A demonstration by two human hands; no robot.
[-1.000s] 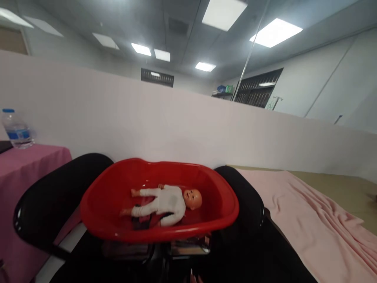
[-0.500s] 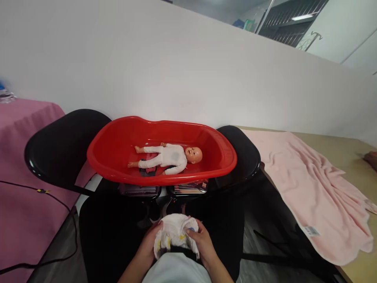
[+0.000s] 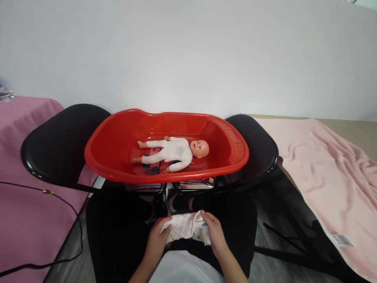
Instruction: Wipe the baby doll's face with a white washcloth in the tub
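Note:
Low in front of my lap, a small white cloth diaper (image 3: 187,227) with coloured prints is stretched between my hands. My left hand (image 3: 159,236) grips its left end, thumb on top. At the opposite end my right hand (image 3: 214,232) pinches the upper edge and side. Beyond them, a doll (image 3: 173,151) in a white body suit lies on its back inside a red baby bathtub (image 3: 165,179), head to the right. Some dark thing (image 3: 151,168) lies partly hidden under the doll's legs.
The tub rests across black chairs (image 3: 63,145). Below its front rim are two boxes with printed tops (image 3: 197,183). A pink towel (image 3: 332,173) drapes over a tan surface at right. Pink cloth (image 3: 26,157) covers a table at left, with a black cable (image 3: 77,220) before it.
My hands have turned and spread the diaper wider and flatter, moving slightly right in view. My view has tilted down a little. The doll and tub stay put.

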